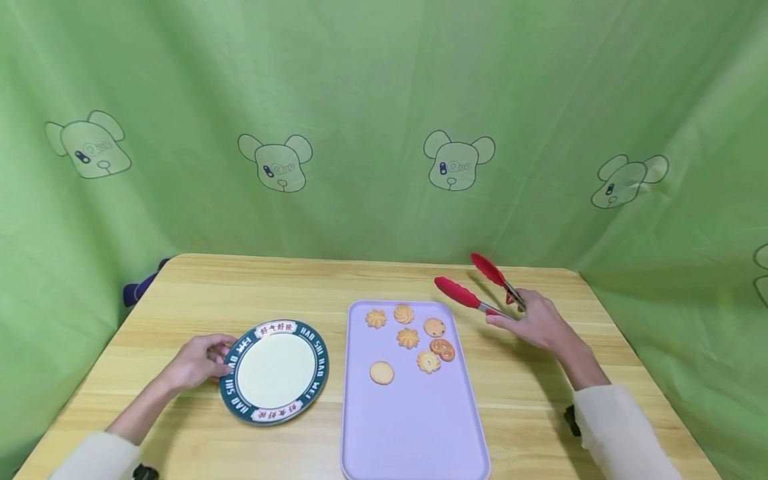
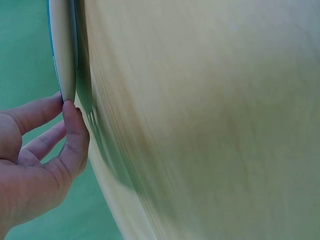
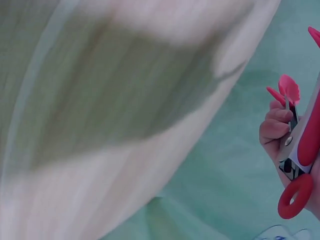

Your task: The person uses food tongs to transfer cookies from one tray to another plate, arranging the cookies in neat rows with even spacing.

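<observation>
We've got plate pinched one edge only, left hand, could tip from lopsided hold; maybe lifted, hard to tell. Right hand grips tongs.

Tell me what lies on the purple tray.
Seven cookies lie on the purple tray, among them a pretzel-shaped one and a plain round one. The tray surface directly beneath them is covered and cannot be seen.
</observation>
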{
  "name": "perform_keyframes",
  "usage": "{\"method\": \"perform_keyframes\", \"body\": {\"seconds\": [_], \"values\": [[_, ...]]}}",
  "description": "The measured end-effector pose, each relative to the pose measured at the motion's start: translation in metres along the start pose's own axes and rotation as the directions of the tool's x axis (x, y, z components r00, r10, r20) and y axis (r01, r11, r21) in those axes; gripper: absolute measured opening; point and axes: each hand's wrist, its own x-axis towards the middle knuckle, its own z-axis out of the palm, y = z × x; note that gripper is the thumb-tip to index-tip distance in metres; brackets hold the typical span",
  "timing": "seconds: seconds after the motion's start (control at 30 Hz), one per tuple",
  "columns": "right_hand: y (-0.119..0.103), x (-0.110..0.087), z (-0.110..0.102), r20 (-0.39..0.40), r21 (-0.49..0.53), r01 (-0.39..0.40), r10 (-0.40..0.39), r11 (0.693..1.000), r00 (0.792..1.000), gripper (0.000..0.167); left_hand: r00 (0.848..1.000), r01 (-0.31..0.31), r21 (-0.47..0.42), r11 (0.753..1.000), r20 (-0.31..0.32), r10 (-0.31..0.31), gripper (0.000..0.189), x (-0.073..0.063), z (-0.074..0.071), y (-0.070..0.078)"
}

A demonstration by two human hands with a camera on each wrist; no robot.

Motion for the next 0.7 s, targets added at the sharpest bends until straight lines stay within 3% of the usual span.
{"method": "perform_keyframes", "body": {"seconds": [0.43,0.7], "values": [[-0.048,-0.029,-0.009,-0.023,-0.057,0.150,-0.151,0.987,0.988,0.074,1.000,-0.017,0.027,1.000,0.007,0.017,0.054,0.000,-0.001,0.001],[-0.076,-0.047,-0.004,0.010,-0.075,0.234,-0.234,0.969,0.972,0.077,1.000,-0.008,-0.032,0.999,0.017,0.009,0.057,0.000,0.000,-0.005]]}}
